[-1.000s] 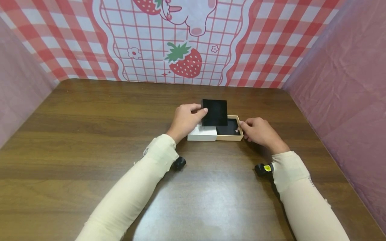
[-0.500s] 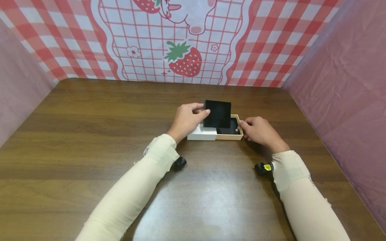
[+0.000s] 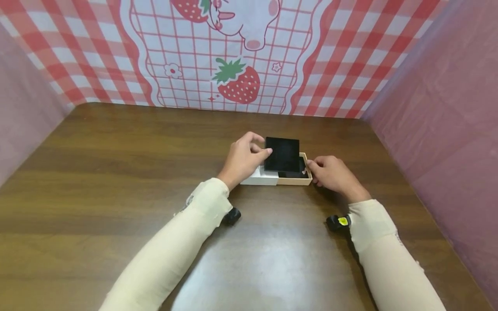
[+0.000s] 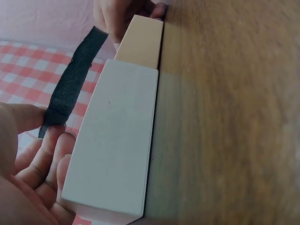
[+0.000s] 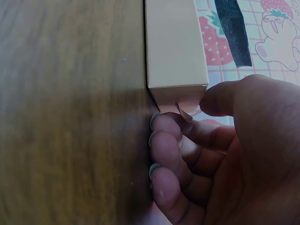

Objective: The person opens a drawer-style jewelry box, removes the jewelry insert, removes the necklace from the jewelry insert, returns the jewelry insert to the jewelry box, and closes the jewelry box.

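Both arms [image 3: 171, 242] reach forward, left grip [image 3: 243, 157] pinching a black slab [image 3: 285, 155].

Two hands [image 3: 243, 157] [image 3: 332, 176], one box [image 4: 112, 136], one black pad [image 3: 282, 154].

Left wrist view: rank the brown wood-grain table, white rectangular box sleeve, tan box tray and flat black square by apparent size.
1. Wood-grain table
2. White sleeve
3. Tan tray and black square: too alike to rank.

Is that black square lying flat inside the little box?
No, the left wrist view shows the black square raised off the box, with checked cloth visible through the gap between them.
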Demonstrator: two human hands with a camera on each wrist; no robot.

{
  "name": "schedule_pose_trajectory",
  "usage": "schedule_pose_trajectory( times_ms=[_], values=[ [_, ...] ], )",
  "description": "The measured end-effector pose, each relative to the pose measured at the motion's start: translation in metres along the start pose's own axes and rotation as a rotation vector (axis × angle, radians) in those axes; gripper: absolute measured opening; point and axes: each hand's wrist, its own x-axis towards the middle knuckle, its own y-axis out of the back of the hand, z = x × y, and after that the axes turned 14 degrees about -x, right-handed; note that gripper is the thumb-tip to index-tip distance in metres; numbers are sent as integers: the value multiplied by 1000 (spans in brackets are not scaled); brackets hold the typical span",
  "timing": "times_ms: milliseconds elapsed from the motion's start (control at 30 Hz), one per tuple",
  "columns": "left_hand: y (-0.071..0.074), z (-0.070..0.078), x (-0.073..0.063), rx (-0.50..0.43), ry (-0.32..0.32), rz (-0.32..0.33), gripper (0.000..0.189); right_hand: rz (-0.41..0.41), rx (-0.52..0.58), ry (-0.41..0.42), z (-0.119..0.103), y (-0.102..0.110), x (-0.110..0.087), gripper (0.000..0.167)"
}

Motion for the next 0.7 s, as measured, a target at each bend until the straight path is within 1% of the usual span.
schedule_pose_trajectory(
  times_ms=[167, 267, 433, 567, 700],
  values=[
    [-2, 0, -2, 71, -32, 10, 23, 13, -10, 5, 0, -3, 0, 40],
    [-4, 0, -2, 117, -37, 12, 19, 14, -9, 17, 0, -2, 1, 40],
    [-8, -1, -2, 145, -34, 16, 18, 8, -6, 15, 0, -2, 1, 41],
    [-10, -2, -2, 166, -47, 37, 19, 14, -13, 17, 0, -1, 1, 41],
    [-10, -1, -2, 199, -39, 57, 19, 14, -18, 18, -1, -2, 1, 42]
  ],
)
